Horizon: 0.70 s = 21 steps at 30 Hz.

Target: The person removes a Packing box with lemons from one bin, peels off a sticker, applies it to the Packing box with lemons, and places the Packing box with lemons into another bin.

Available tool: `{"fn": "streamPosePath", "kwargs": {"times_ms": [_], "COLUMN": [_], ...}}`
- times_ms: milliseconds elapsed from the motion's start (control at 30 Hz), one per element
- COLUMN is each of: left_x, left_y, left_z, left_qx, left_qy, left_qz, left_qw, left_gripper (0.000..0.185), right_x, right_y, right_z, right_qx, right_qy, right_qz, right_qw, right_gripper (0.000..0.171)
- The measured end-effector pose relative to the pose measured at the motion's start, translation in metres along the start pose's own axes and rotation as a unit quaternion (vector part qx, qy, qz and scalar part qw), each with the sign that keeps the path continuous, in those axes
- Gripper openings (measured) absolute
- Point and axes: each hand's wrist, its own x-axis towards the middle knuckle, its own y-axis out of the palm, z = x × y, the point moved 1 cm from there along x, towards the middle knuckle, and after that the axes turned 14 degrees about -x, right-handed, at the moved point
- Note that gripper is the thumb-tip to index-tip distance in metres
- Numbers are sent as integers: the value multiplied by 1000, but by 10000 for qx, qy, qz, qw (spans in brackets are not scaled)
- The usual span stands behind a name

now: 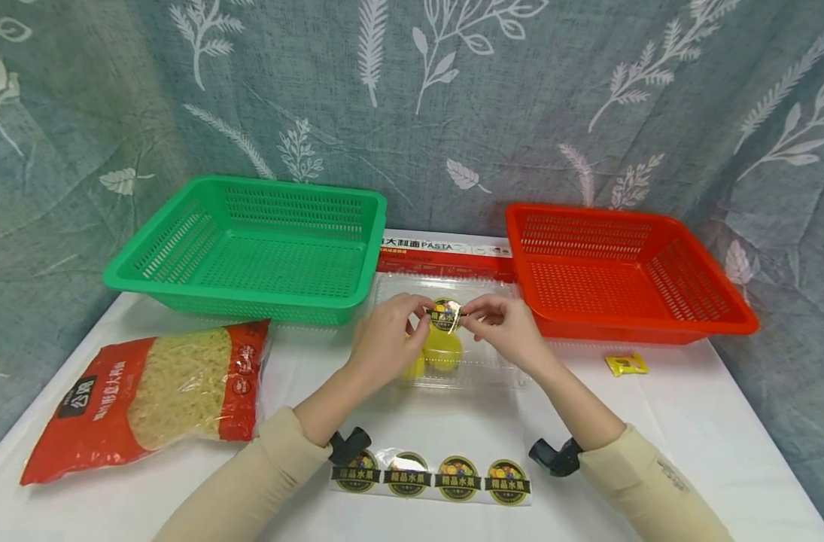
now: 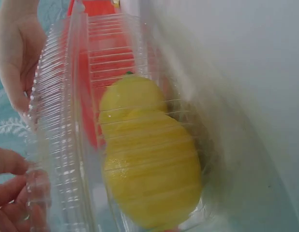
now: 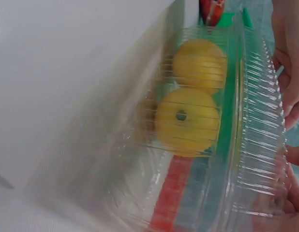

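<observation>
My left hand [image 1: 387, 331] and right hand [image 1: 509, 331] pinch a round black-and-gold fruit sticker [image 1: 444, 316] between them by its opposite edges. They hold it over the lid of a clear plastic clamshell box [image 1: 489, 369]. Inside the box, toward its left side, two round yellow fruits [image 1: 444, 354] sit side by side. Through the ribbed plastic, the left wrist view shows the yellow fruits [image 2: 152, 164] closely, with fingers at the box's edge. The right wrist view has one fruit [image 3: 187, 121] with its dark stem spot visible.
A strip of several round stickers [image 1: 433, 480] lies in front. At the back stand a green basket [image 1: 290, 248] and a red basket [image 1: 588, 282], with a red-and-white pasta packet [image 1: 445, 262] between. A pasta bag [image 1: 181, 384] lies left, a small yellow packet [image 1: 626, 364] right.
</observation>
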Motion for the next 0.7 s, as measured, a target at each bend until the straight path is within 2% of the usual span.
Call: {"fn": "streamPosePath", "kwargs": {"times_ms": [100, 300, 700], "left_x": [3, 8, 11], "left_y": [2, 7, 12], "left_z": [0, 3, 4], "left_qx": [333, 706, 1153], "left_qy": [-196, -533, -628], "left_qz": [-22, 131, 282], "left_qw": [9993, 9960, 9909], "left_gripper": [18, 18, 17], "right_x": [5, 10, 13], "right_y": [2, 5, 8], "right_z": [-1, -3, -4], "right_qx": [-145, -699, -1166], "right_qy": [-14, 76, 308], "right_qz": [-15, -174, -297], "right_qw": [9999, 9974, 9923], "right_gripper": [15, 14, 11]}}
